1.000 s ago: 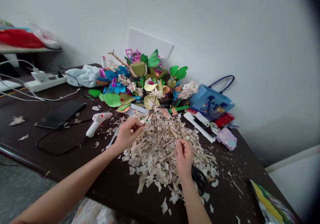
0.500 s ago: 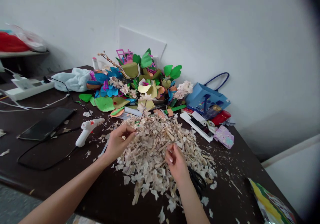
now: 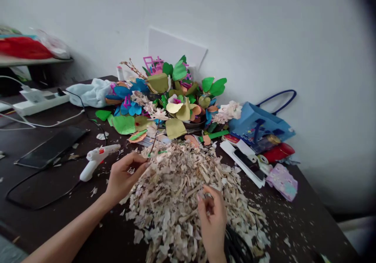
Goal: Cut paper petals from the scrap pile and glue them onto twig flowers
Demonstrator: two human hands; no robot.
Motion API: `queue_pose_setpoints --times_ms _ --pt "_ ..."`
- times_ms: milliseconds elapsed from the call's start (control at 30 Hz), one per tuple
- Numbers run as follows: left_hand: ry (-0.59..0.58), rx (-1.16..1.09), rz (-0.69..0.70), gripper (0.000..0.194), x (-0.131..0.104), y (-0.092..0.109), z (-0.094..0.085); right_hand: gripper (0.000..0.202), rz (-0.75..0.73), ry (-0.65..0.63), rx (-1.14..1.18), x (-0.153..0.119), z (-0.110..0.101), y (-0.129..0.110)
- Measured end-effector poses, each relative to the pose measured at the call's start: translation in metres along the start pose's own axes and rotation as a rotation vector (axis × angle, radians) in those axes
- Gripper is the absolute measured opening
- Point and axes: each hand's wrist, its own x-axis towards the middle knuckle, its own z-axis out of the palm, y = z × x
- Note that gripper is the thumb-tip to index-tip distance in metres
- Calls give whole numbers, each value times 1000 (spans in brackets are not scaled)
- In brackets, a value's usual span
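My left hand point(image 3: 126, 177) pinches the lower end of a thin brown flower stem point(image 3: 153, 143) between thumb and fingertips. Pale petals point(image 3: 152, 130) sit near the top of that stem, which stands upright against the flowers behind. Over the right part of a large heap of dry, pale petal scraps point(image 3: 176, 192), my right hand point(image 3: 213, 212) is closed, its fingers curled and thumb near the index tip. Whatever it may hold is too small to make out. Beside my right wrist lie black-handled scissors point(image 3: 237, 245), partly hidden.
A white glue gun point(image 3: 95, 161) with a black cord lies left of the heap, near a dark tablet point(image 3: 51, 147). Colourful paper flowers and leaves point(image 3: 176, 98) stand behind. To the right are a blue bag point(image 3: 258, 122), a phone point(image 3: 249, 164) and a purple patterned packet point(image 3: 282, 181).
The view has shifted and come closer to the heap. My left hand still pinches the stem, and my right hand has moved slightly lower, its fingers still curled.
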Motion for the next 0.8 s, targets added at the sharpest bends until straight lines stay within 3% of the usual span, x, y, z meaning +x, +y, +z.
queue_pose_setpoints --times_ms 133,567,800 --pt "16 -22 1 9 1 2 -3 26 -41 69 -58 1 1 6" --pt "-7 -87 39 8 -4 11 -4 27 1 54 37 -1 7 10" --pt "87 -82 -73 11 2 8 -18 27 -16 29 92 2 8 19"
